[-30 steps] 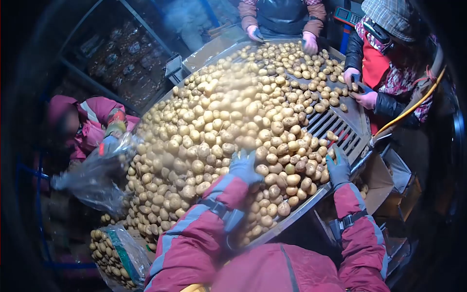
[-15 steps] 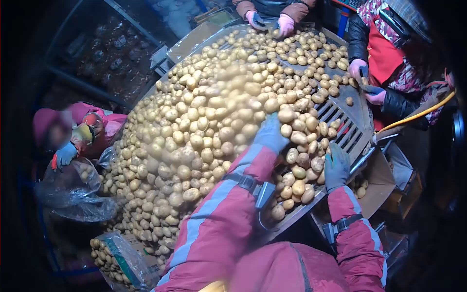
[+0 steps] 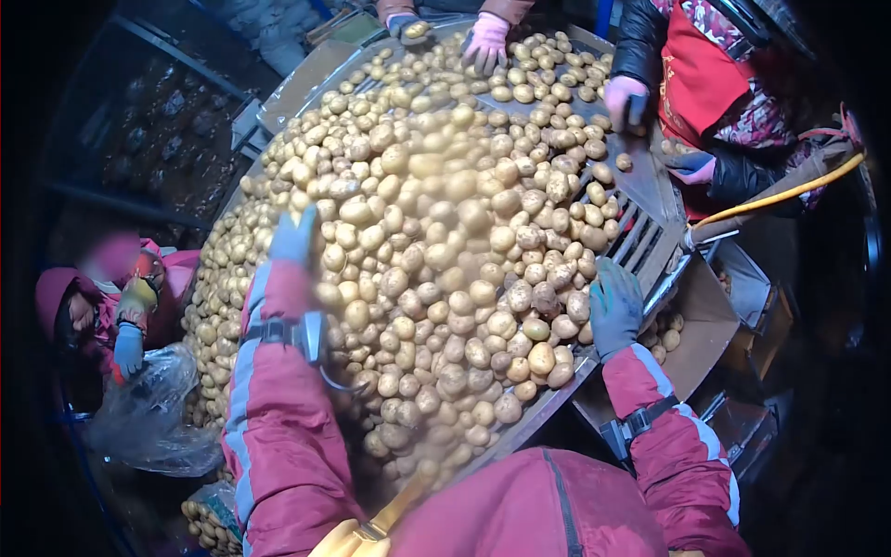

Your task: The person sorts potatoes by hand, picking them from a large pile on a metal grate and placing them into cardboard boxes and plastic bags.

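A large heap of potatoes [image 3: 436, 251] covers the sorting table. My left hand [image 3: 293, 238], in a blue-grey glove, lies over the potatoes on the left of the heap with its fingers apart. No potato shows in it. My right hand [image 3: 615, 311], in a blue-green glove, rests against the potatoes at the table's near right edge, its fingers extended. Just beyond it is the slatted metal grate [image 3: 635, 234]. The undersides of both hands are hidden, and part of the heap looks blurred.
Across the table are a co-worker's pink glove [image 3: 486, 43] and another person in a red apron [image 3: 696, 79]. At left, a person's blue glove [image 3: 128, 350] is by a clear plastic bag [image 3: 148, 408]. A cardboard box [image 3: 701, 325] and yellow hose [image 3: 789, 191] are at right.
My left hand has swept from the middle of the heap to its left side. Potatoes now lie where my left arm was. My right hand stays near the grate, and the camera view has shifted.
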{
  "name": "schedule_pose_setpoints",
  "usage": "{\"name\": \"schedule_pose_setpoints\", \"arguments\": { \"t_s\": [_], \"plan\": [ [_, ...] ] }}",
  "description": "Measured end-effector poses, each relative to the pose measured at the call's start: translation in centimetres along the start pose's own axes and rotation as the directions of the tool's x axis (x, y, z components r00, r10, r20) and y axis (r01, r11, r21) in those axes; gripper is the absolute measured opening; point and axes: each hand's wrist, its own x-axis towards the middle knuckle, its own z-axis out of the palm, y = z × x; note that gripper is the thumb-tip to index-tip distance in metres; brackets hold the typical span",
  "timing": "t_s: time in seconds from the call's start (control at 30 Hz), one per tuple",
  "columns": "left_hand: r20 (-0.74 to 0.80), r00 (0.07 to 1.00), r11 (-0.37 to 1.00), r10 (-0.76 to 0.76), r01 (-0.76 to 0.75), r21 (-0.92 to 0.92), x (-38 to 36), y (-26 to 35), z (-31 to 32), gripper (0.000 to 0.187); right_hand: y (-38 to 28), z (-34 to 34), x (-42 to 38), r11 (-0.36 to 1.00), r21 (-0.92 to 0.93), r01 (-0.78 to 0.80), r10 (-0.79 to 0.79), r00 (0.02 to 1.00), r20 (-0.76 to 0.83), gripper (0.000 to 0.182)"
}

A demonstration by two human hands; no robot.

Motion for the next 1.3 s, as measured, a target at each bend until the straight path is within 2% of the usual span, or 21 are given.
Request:
{"name": "schedule_pose_setpoints", "arguments": {
  "t_s": [0.13,0.23,0.37,0.4,0.53,0.6,0.63,0.67,0.7,0.73,0.77,0.8,0.87,0.93,0.97,1.03,1.07,1.1,1.13,1.2,1.3],
  "plan": [
    [0.098,0.994,0.997,0.036,-0.029,-0.072,-0.3,4.1,0.2,0.087,0.0,0.1,0.0,0.999,-0.049,0.006,-0.005,0.999,0.033,0.040],
    [0.046,0.985,0.973,0.165,-0.155,-0.174,-0.4,4.3,0.5,0.081,-0.5,-0.3,0.1,0.999,-0.045,-0.017,0.019,0.998,0.062,0.035],
    [0.104,0.983,0.922,0.153,-0.104,-0.373,0.9,3.8,2.9,0.079,-0.3,0.0,-0.2,0.999,-0.039,-0.036,0.039,0.996,0.081,0.043],
    [0.323,0.936,0.888,0.140,0.026,-0.459,-1.6,7.6,-0.3,0.084,-0.2,0.1,-0.3,0.999,-0.038,-0.037,0.040,0.996,0.084,0.043],
    [0.295,0.929,0.937,0.224,-0.121,-0.328,-4.2,14.0,3.6,0.096,0.2,0.6,-0.9,1.000,0.014,-0.015,0.014,0.999,0.049,0.043],
    [0.259,0.934,0.912,0.244,-0.130,-0.389,-6.5,15.0,3.9,0.093,0.6,0.7,-0.9,1.000,0.018,0.001,-0.002,0.999,0.042,0.043],
    [0.358,0.882,0.655,0.306,0.078,-0.752,-9.1,16.6,2.8,0.082,0.8,0.9,-0.9,1.000,0.008,0.003,-0.003,0.999,0.039,0.043],
    [0.401,0.863,0.868,0.308,-0.083,-0.489,-9.3,17.4,2.4,0.077,0.7,1.0,-1.1,1.000,-0.005,0.002,-0.002,0.999,0.035,0.043],
    [0.251,0.908,0.867,0.335,-0.193,-0.460,-11.4,18.3,4.0,0.077,0.5,0.7,-1.0,1.000,-0.025,0.004,-0.003,0.999,0.049,0.043],
    [0.294,0.866,0.879,0.406,-0.281,-0.386,-12.3,18.8,4.1,0.084,0.6,0.7,-1.1,0.999,-0.035,0.005,-0.003,0.999,0.054,0.043],
    [0.327,0.880,0.893,0.344,-0.200,-0.403,-13.8,20.2,3.4,0.089,0.7,0.9,-1.3,0.999,-0.045,0.010,-0.007,0.998,0.064,0.043],
    [0.262,0.885,0.752,0.385,-0.136,-0.645,-15.1,19.7,6.0,0.092,0.8,1.0,-1.3,0.998,-0.056,0.015,-0.011,0.998,0.069,0.043],
    [0.347,0.810,0.826,0.473,-0.269,-0.496,-18.9,19.7,5.7,0.086,0.9,1.1,-1.2,0.999,-0.036,0.021,-0.019,0.999,0.049,0.041],
    [0.258,0.840,0.757,0.478,-0.244,-0.606,-20.2,18.1,4.5,0.078,0.9,1.2,-1.5,0.999,0.034,-0.002,0.002,1.000,0.026,0.038],
    [0.220,0.854,0.719,0.472,-0.228,-0.656,-20.7,16.6,3.5,0.075,1.2,1.3,-1.4,0.998,-0.025,0.050,-0.050,0.998,0.027,0.036],
    [-0.037,0.850,0.824,0.525,-0.518,-0.231,-19.5,11.7,-1.6,0.067,1.0,1.1,-1.3,0.998,-0.035,0.059,-0.059,0.998,0.018,0.035],
    [-0.045,0.915,0.893,0.400,-0.400,-0.207,-19.7,10.2,-6.3,0.065,1.1,1.2,-1.4,0.997,-0.038,0.064,-0.064,0.998,0.006,0.034],
    [-0.273,0.839,0.882,0.470,-0.447,0.147,-18.2,4.6,-5.7,0.065,1.0,1.2,-1.5,0.998,-0.033,0.056,-0.056,0.998,0.004,0.034],
    [-0.308,0.865,0.907,0.397,-0.319,0.274,-18.0,0.2,-7.1,0.069,1.0,1.2,-1.5,0.998,-0.027,0.049,-0.049,0.999,0.004,0.034],
    [-0.247,0.964,0.949,0.095,-0.013,0.314,-20.9,-4.0,-10.6,0.079,1.2,1.2,-1.4,0.998,-0.041,0.046,-0.046,0.999,0.016,0.034],
    [-0.183,0.983,0.844,0.021,0.081,0.531,-23.0,-8.8,-7.7,0.089,1.6,1.4,-1.4,0.993,-0.096,0.071,-0.067,0.997,0.049,0.036]
  ]
}}
